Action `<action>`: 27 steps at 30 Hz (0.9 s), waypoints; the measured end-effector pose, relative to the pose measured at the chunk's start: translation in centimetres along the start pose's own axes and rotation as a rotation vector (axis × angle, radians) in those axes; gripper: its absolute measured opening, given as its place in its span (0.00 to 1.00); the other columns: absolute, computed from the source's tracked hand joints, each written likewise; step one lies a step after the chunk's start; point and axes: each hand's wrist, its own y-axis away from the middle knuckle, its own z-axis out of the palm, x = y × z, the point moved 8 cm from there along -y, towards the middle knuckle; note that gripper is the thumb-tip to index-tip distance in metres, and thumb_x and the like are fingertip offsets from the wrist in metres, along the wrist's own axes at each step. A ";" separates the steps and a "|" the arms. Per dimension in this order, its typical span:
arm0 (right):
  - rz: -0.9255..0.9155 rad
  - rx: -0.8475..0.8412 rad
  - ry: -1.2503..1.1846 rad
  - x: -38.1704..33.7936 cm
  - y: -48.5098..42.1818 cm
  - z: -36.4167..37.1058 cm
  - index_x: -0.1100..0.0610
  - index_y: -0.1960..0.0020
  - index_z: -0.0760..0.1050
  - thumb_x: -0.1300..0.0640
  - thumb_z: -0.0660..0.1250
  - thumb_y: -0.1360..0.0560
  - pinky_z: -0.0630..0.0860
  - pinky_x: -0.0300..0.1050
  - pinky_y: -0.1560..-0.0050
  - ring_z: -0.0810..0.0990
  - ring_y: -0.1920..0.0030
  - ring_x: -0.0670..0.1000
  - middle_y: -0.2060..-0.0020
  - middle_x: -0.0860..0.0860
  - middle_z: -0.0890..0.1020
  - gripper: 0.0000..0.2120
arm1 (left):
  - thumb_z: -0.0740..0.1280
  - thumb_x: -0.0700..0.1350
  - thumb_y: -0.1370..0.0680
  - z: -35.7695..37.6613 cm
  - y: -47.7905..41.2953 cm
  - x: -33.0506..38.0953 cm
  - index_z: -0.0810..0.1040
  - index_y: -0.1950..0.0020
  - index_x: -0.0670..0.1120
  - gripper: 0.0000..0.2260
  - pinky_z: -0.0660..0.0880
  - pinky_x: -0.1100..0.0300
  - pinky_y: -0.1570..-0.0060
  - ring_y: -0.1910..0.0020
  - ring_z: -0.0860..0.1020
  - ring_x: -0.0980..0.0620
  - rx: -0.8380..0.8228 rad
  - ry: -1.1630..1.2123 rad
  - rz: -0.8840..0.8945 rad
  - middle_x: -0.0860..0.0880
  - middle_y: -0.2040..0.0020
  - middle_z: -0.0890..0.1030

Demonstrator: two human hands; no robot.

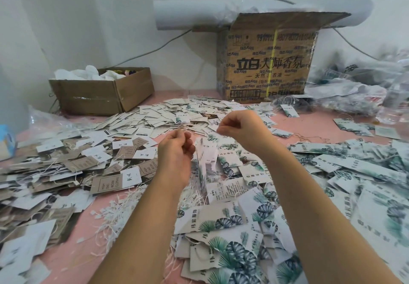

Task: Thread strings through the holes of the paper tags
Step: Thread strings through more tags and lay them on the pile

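Pink table [314, 124] lay under heaps of paper tags [155, 119]. Left hand [174, 148], fingers curled, held one blurry tag [205, 157] up above them. Right hand [239, 126] pinched tight, slightly higher; holding what, nobody could tell.

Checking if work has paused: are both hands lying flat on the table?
No, the left hand and right hand are raised above the tags with fingers curled.

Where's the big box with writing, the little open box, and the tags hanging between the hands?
big box [265, 66]: head view, printed front face.
little open box [93, 95]: head view, brown front side.
hanging tags [207, 159]: head view, the blurred cards.
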 end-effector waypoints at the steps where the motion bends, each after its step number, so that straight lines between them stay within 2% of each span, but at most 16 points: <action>1: 0.018 0.011 -0.006 0.4 0.0 -0.5 0.55 0.62 0.77 0.59 0.70 0.28 0.69 0.34 0.69 0.71 0.71 0.44 0.70 0.46 0.76 0.05 | 0.57 0.36 0.19 -0.4 -0.1 0.0 0.72 0.57 0.41 0.09 0.71 0.65 0.69 0.68 0.71 0.55 0.026 0.039 -0.018 0.47 0.63 0.74; 4: 0.068 0.046 -0.039 1.6 0.0 -1.3 0.58 0.61 0.78 0.60 0.70 0.28 0.66 0.30 0.75 0.68 0.75 0.43 0.74 0.46 0.75 0.04 | 0.56 0.36 0.19 -0.7 -0.4 0.0 0.72 0.56 0.40 0.09 0.70 0.67 0.72 0.68 0.70 0.56 0.037 0.123 -0.057 0.45 0.61 0.76; 7: 0.110 0.058 -0.101 2.3 0.0 -1.5 0.61 0.59 0.79 0.62 0.68 0.26 0.66 0.32 0.77 0.69 0.76 0.44 0.75 0.47 0.75 0.04 | 0.56 0.35 0.19 -0.5 -0.3 0.0 0.72 0.53 0.38 0.06 0.70 0.68 0.74 0.68 0.70 0.56 -0.005 0.194 -0.094 0.44 0.60 0.79; 9: 0.143 0.045 -0.111 2.7 0.0 -1.4 0.61 0.58 0.79 0.63 0.66 0.25 0.68 0.34 0.75 0.71 0.75 0.43 0.72 0.49 0.77 0.04 | 0.56 0.34 0.20 -0.5 -0.3 0.0 0.71 0.52 0.38 0.05 0.69 0.67 0.76 0.70 0.71 0.56 -0.016 0.242 -0.106 0.45 0.62 0.78; 12: 0.202 0.048 -0.151 3.6 0.1 -1.6 0.58 0.61 0.77 0.64 0.67 0.25 0.69 0.36 0.76 0.72 0.75 0.44 0.72 0.49 0.77 0.07 | 0.55 0.35 0.19 -0.7 -0.5 0.2 0.70 0.56 0.40 0.07 0.68 0.67 0.78 0.75 0.71 0.56 0.012 0.258 -0.088 0.48 0.69 0.74; 16: 0.213 0.111 -0.247 4.2 0.2 -2.5 0.57 0.64 0.77 0.65 0.68 0.27 0.73 0.35 0.74 0.73 0.77 0.43 0.72 0.51 0.78 0.08 | 0.58 0.36 0.20 -1.0 -0.5 0.3 0.71 0.57 0.41 0.07 0.69 0.68 0.77 0.76 0.71 0.57 0.041 0.205 -0.067 0.49 0.69 0.73; 20: 0.166 0.169 -0.309 3.6 0.2 -2.9 0.59 0.63 0.78 0.64 0.70 0.28 0.74 0.36 0.73 0.73 0.77 0.44 0.73 0.51 0.78 0.06 | 0.63 0.36 0.23 -0.6 -0.1 0.6 0.76 0.56 0.41 0.04 0.74 0.68 0.72 0.71 0.75 0.56 -0.003 0.113 -0.026 0.48 0.69 0.78; 24: 0.121 0.129 -0.241 2.5 0.2 -2.5 0.56 0.65 0.77 0.60 0.68 0.26 0.68 0.34 0.77 0.68 0.81 0.42 0.77 0.48 0.75 0.09 | 0.63 0.34 0.24 0.1 0.2 1.0 0.78 0.54 0.42 0.05 0.75 0.67 0.70 0.71 0.78 0.57 -0.072 0.019 0.032 0.49 0.69 0.81; 27: 0.069 0.085 -0.256 1.4 0.1 -1.9 0.59 0.59 0.79 0.65 0.65 0.24 0.70 0.32 0.74 0.71 0.78 0.40 0.73 0.49 0.76 0.07 | 0.62 0.33 0.23 0.7 0.4 1.3 0.77 0.54 0.43 0.07 0.73 0.67 0.72 0.72 0.76 0.58 -0.114 -0.057 0.079 0.50 0.70 0.80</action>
